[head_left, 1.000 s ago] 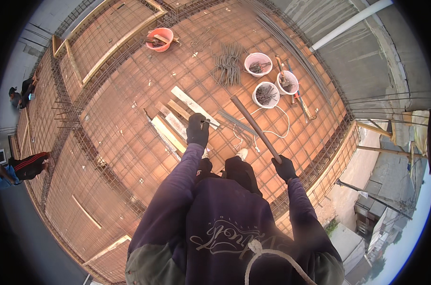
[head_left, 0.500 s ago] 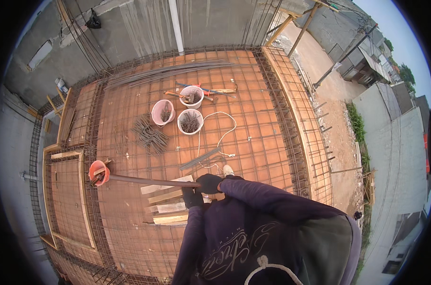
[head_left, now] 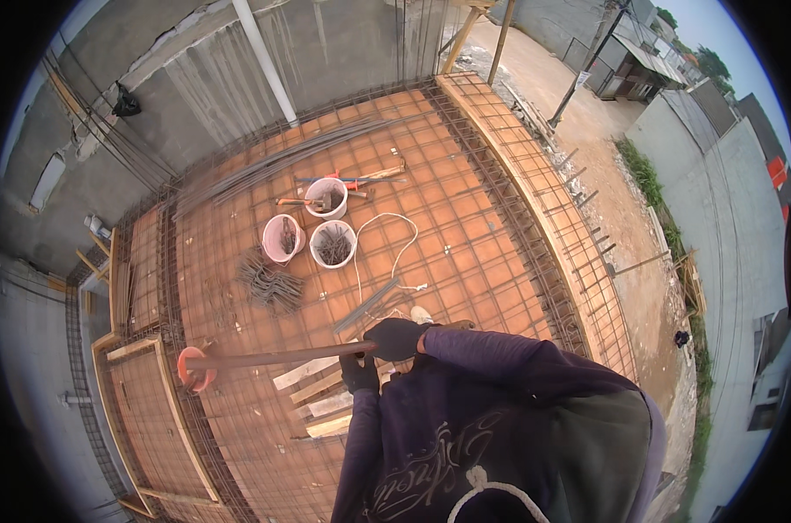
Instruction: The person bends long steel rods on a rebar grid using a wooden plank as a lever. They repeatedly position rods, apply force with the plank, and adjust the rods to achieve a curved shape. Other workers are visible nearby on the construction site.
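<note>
A long, round brown bar (head_left: 282,356) stretches leftward from my hands above the rebar grid. My right hand (head_left: 395,339), in a dark glove, is closed around its near end. Just below and to the left, my left hand (head_left: 359,372), gloved too, grips the same end. The bar's far end is smeared by motion and overlaps an orange bucket (head_left: 206,380), so I cannot tell whether they touch. Several wooden pieces (head_left: 330,425) lie below the bar, partly hidden by my left hand.
White buckets (head_left: 336,266) hold metal pieces and tools. Near them are bent rebar pieces (head_left: 271,286), a pale rope (head_left: 410,228) and long rebar rods (head_left: 273,163). A wooden frame (head_left: 179,410) stands at left; a timber edge (head_left: 535,196) borders the drop to the street.
My view has turned, so the surroundings appear tilted. The bar's far end now crosses over the orange bucket's opening, hiding much of it. Both hands keep their hold.
</note>
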Demonstrator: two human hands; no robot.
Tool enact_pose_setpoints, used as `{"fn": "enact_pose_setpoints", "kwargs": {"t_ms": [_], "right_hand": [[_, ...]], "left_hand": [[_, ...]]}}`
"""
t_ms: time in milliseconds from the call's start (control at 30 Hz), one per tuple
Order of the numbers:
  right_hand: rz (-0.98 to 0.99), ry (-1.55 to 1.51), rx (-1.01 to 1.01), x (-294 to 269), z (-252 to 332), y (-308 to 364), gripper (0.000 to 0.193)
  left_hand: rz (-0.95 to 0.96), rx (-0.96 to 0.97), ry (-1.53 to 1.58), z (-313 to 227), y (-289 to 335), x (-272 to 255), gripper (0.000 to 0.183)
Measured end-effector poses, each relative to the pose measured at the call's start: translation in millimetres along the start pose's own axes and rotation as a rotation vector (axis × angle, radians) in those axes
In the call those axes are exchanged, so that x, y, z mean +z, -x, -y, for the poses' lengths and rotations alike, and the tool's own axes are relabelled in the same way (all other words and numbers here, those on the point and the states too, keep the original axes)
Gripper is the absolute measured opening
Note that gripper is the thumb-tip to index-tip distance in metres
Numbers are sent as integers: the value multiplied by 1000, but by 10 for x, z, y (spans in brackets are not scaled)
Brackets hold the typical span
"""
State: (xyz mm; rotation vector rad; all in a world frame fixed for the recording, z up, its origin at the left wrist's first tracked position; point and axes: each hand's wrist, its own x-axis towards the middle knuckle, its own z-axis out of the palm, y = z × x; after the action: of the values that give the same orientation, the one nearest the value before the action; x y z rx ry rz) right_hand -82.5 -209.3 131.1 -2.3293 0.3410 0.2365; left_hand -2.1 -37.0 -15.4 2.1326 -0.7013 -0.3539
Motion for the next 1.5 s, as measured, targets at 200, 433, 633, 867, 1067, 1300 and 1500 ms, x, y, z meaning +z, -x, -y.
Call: {"fn": "enact_pose_setpoints", "kwargs": {"t_ms": [200, 433, 633, 867, 1067, 1300, 1500], "right_hand": [[-152, -12, 153, -1131, 105, 667, 33], [-342, -217, 440, -1652, -108, 1112, 30], [-377, -389, 612, -1714, -350, 1278, 26], [-565, -487, 611, -1974, -366, 1506, 22], [-466, -533, 748, -2013, -266, 1383, 19], [-433, -627, 563, -2389, -128, 1094, 21], [-537, -464, 653, -3012, -524, 1039, 26]], "left_hand": [[99, -104, 49, -186, -367, 137, 38], [144, -14, 41, -241, -586, 420, 36], [158, -40, 79, -316, -583, 570, 31], [192, -39, 76, -299, -610, 676, 32], [93, -109, 9, -214, -652, 453, 34], [427, 36, -54, -449, -504, 781, 29], [407, -3, -80, -603, -409, 1048, 27]]}}
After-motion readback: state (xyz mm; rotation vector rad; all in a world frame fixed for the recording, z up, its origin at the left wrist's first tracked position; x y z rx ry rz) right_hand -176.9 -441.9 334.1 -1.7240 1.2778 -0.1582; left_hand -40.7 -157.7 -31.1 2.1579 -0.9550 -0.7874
